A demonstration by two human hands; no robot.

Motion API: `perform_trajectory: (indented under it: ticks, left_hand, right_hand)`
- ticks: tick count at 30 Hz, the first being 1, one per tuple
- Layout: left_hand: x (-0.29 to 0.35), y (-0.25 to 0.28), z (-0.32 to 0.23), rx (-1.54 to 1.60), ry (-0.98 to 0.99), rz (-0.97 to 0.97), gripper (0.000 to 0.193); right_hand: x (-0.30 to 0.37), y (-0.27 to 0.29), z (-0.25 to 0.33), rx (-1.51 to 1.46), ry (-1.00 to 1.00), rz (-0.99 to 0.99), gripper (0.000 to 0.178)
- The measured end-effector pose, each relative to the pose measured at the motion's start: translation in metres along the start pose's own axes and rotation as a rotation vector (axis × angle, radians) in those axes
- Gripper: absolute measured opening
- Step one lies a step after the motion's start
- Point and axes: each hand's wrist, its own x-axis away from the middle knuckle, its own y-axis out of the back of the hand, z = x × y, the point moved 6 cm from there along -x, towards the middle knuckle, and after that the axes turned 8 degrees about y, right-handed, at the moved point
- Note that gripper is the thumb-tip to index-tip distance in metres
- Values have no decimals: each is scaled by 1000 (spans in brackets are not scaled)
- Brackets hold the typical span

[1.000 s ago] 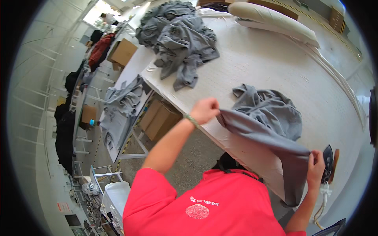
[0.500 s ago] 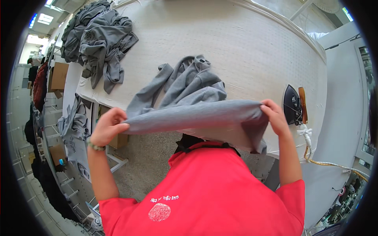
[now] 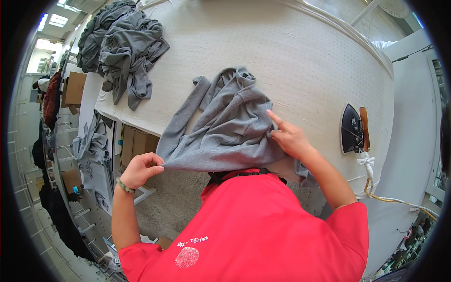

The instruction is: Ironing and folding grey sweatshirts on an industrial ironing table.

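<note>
1. Since the earlier frame, your right hand (image 3: pixel 290 137) has moved inward, away from the iron (image 3: pixel 349 129), and the raised near edge of the grey garment (image 3: pixel 225 124) has dropped lower.
2. That garment lies crumpled on the desk (image 3: pixel 300 70), left of the iron and well apart from it; its near edge sits closer to you than the iron does.
3. Your left hand (image 3: pixel 140 170), farther from the iron, has its fingers pinched on the garment's near left corner.
4. Your right hand, between garment and iron, meets the garment's right side with the index finger stretched out; whether thumb and other fingers grip cloth, you cannot tell from this view.
5. The step in hand looks like spreading and straightening the garment; folds remain across its middle.
6. To continue that, the move seems to call for steady left fingers while the right ones draw the cloth toward the iron, stopping short of it.
</note>
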Motion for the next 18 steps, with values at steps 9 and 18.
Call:
perform_trajectory:
  ticks: [9, 18]
  left_hand:
    - [-22, 91, -207, -307, -454, -145, 6]
    - [-49, 150, -385, -476, -809, 253, 10]
  right_hand:
    - [-33, 150, -8, -112, -373, -442, 12]
    - [-23, 388, 135, 368, -638, -974, 30]
